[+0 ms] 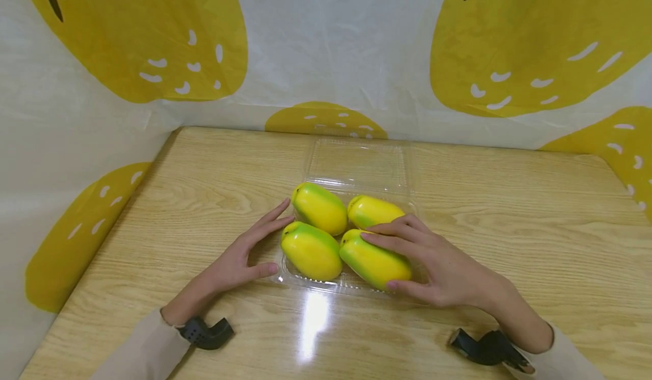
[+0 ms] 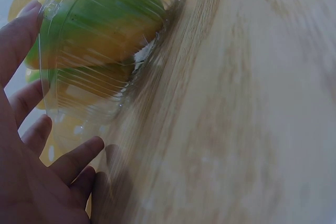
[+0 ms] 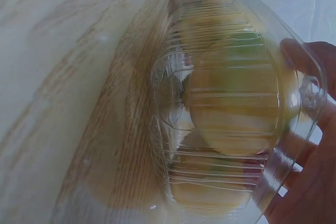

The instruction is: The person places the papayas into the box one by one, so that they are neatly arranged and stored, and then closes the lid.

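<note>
Several yellow-green mangoes lie in a clear plastic clamshell box (image 1: 326, 283), its lid (image 1: 356, 165) folded back flat behind it. My right hand (image 1: 443, 267) grips the front right mango (image 1: 376, 262), fingers over its top and thumb at its near end. Beside it lie the front left mango (image 1: 312, 252), the back left mango (image 1: 320, 209) and the back right mango (image 1: 374, 211), partly covered by my fingers. My left hand (image 1: 234, 261) has its fingers spread along the box's left side, thumb at the front left corner. In the left wrist view fingertips touch the box rim (image 2: 51, 10).
The box stands on a wood-grain table (image 1: 214, 170), near its middle. A white cloth (image 1: 336, 40) with large yellow fruit prints hangs behind the table and along its left side. Black wrist mounts (image 1: 206, 333) sit on both forearms.
</note>
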Available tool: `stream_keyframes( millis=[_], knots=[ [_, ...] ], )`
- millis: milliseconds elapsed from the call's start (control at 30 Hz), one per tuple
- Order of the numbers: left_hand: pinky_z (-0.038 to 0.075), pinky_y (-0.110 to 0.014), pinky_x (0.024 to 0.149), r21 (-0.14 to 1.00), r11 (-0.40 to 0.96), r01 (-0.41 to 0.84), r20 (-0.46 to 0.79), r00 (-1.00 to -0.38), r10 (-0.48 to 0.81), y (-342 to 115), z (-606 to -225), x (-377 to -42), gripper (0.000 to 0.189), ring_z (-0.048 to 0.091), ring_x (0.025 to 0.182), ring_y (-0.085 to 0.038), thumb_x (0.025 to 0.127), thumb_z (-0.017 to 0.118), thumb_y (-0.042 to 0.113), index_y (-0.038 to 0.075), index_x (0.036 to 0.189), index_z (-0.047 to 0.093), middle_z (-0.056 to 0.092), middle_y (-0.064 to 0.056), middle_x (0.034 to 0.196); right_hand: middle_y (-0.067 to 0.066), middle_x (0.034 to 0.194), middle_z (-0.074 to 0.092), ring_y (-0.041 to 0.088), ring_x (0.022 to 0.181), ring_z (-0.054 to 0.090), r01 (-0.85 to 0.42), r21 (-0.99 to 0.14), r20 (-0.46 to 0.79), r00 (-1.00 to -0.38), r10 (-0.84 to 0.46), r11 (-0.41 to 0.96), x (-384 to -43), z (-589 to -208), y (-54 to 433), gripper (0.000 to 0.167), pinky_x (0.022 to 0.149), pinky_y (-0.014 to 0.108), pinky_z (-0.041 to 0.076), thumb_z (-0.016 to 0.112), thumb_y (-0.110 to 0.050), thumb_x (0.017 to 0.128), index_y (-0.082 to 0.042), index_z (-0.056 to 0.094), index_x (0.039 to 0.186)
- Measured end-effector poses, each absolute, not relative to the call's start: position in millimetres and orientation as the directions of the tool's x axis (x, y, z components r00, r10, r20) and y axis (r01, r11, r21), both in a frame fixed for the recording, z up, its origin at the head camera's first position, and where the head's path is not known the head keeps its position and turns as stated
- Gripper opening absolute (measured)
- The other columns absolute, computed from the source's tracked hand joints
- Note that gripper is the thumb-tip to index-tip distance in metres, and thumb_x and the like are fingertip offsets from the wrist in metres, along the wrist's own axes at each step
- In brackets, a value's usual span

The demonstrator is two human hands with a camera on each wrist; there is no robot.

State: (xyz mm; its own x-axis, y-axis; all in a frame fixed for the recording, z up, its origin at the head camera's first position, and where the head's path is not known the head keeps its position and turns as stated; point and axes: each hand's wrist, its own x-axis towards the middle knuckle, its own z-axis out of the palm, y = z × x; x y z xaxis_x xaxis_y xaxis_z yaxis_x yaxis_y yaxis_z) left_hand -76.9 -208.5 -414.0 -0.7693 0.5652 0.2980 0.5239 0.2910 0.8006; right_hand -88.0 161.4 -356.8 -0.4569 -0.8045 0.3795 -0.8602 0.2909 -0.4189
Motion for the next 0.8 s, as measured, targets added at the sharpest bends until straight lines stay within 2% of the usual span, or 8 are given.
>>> stream_keyframes(
  millis=[300, 633, 800],
  knots=[
    [0.011, -0.06, 0.109, 0.8, 0.287, 0.526, 0.3, -0.767, 0.568, -208.3, -413.8, -76.6, 0.072, 0.01, 0.145, -0.026, 0.088, 0.068, 0.037, 0.016, 0.149, 0.036, 0.012, -0.004, 0.16, -0.002, 0.141, 0.046, 0.018, 0.12, 0.042, -0.872, -0.413, 0.405, -0.435, -0.804, 0.263, -89.1, -357.3, 160.7, 0.062, 0.102, 0.028, 0.03, 0.069, -0.027, 0.086, -0.015, 0.047, 0.142],
    [0.011, -0.06, 0.109, 0.799, 0.284, 0.53, 0.305, -0.764, 0.569, -208.5, -414.7, -77.2, 0.072, 0.01, 0.145, -0.027, 0.087, 0.069, 0.037, 0.017, 0.149, 0.036, 0.012, -0.004, 0.16, -0.002, 0.139, 0.048, 0.018, 0.119, 0.043, -0.874, -0.413, 0.408, -0.43, -0.805, 0.258, -88.2, -355.7, 161.5, 0.06, 0.101, 0.025, 0.03, 0.071, -0.026, 0.085, -0.016, 0.05, 0.14],
    [0.012, -0.06, 0.109, 0.797, 0.285, 0.533, 0.307, -0.763, 0.569, -208.6, -415.2, -77.3, 0.072, 0.011, 0.145, -0.027, 0.087, 0.069, 0.036, 0.016, 0.148, 0.036, 0.012, -0.004, 0.16, 0.001, 0.137, 0.05, 0.02, 0.116, 0.045, -0.879, -0.419, 0.436, -0.413, -0.8, 0.225, -89.3, -356.2, 160.5, 0.052, 0.099, 0.025, 0.031, 0.066, -0.022, 0.09, -0.014, 0.052, 0.138]
  ],
)
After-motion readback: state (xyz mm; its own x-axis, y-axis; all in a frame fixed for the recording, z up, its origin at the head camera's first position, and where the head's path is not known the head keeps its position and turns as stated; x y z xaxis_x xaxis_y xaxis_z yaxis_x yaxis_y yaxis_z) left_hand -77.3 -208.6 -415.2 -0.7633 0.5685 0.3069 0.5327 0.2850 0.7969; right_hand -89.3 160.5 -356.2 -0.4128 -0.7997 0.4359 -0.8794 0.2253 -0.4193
